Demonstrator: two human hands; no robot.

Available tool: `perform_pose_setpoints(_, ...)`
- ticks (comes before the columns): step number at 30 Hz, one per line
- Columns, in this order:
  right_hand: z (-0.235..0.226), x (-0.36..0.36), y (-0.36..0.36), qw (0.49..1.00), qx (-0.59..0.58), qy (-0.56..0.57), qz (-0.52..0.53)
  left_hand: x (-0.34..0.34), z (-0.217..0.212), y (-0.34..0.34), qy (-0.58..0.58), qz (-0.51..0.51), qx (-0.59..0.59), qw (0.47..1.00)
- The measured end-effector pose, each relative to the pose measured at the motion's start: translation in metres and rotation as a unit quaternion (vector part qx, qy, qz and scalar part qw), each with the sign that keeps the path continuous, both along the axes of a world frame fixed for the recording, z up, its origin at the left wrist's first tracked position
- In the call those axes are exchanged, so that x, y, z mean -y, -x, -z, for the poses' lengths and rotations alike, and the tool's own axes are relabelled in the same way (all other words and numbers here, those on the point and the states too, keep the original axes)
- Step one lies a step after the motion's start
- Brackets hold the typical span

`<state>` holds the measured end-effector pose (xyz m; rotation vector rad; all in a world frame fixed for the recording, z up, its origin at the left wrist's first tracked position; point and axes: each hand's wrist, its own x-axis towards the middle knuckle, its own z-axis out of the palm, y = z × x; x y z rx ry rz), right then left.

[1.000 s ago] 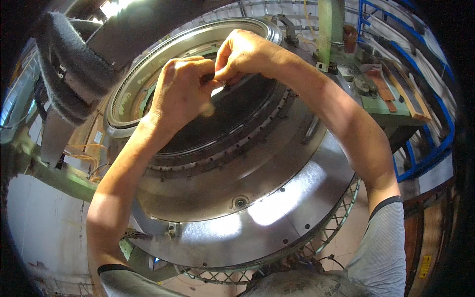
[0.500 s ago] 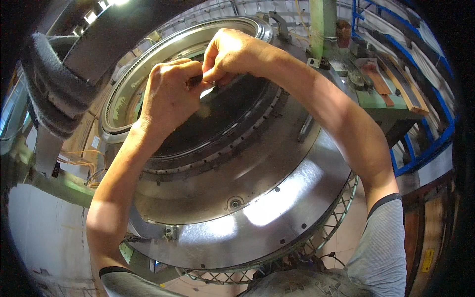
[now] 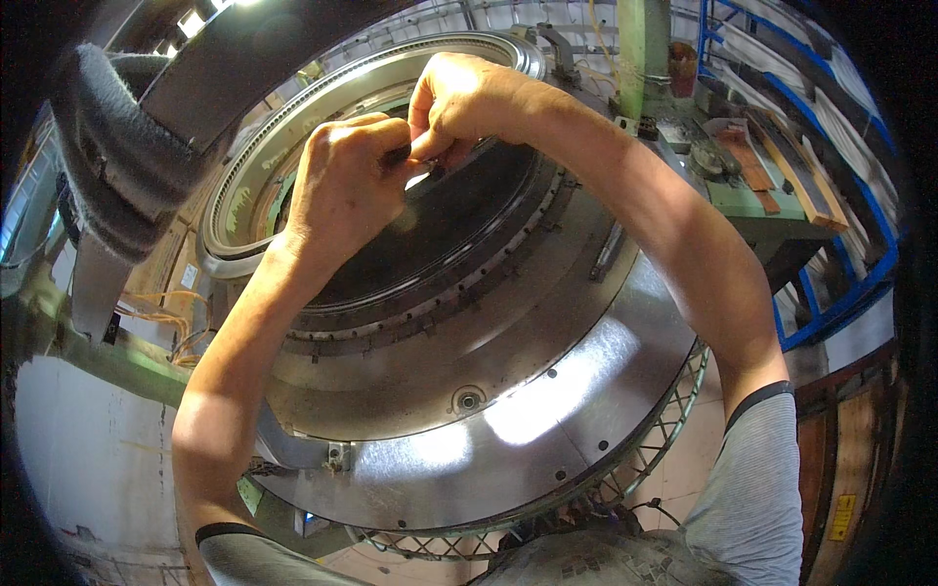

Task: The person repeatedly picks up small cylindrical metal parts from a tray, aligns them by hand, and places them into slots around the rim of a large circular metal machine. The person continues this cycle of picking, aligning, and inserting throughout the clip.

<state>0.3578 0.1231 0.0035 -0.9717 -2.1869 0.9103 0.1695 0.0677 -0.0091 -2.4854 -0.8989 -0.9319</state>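
Observation:
Over the large round metal casing [image 3: 391, 396], my two hands meet with fingertips nearly touching. My left hand [image 3: 347, 181] is closed, its fingers curled, and a dark gap shows between them. My right hand [image 3: 459, 105] is closed in a pinch beside it, thumb and finger pointing down. A small dark bit [image 3: 436, 172] shows just below the right fingertips; I cannot tell whether it is held. Behind the hands stands the casing's toothed metal ring [image 3: 230, 200], and under them lies its dark inner band [image 3: 420, 234].
A thick grey padded wrap [image 3: 103, 156] is wound round a beam at the upper left. On a green bench [image 3: 772, 210] at the right lie wooden strips [image 3: 796, 171]. Blue metal railing [image 3: 860, 283] stands beyond it. The casing's broad polished flange [image 3: 508, 479] curves close in front of me.
Both hands have shifted very slightly right in the picture, and the view has moved a little with them. The fingers keep nearly the same closed pose.

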Motion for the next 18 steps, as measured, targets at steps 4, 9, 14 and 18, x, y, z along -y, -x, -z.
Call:
perform_pose_setpoints(4, 0.0017, -0.0013, -0.0026, 0.999, 0.026, -0.045, 0.012, -0.0020, 0.0006, 0.0006, -0.003, 0.005, -0.005, 1.000)
perform_pose_setpoints(9, 0.0026, -0.0004, -0.0025, 0.999, 0.007, -0.040, 0.004, -0.0020, 0.0008, 0.0019, -0.011, 0.008, -0.006, 1.000)
perform_pose_setpoints(14, 0.0016, 0.0013, -0.0021, 0.999, 0.021, -0.040, 0.025, -0.0013, 0.0010, 0.0014, -0.008, 0.004, -0.004, 1.000)
perform_pose_setpoints(18, 0.0009, -0.0012, -0.0009, 0.998, 0.036, -0.045, 0.023, -0.0018, 0.0014, 0.0014, -0.005, 0.015, 0.002, 1.000)
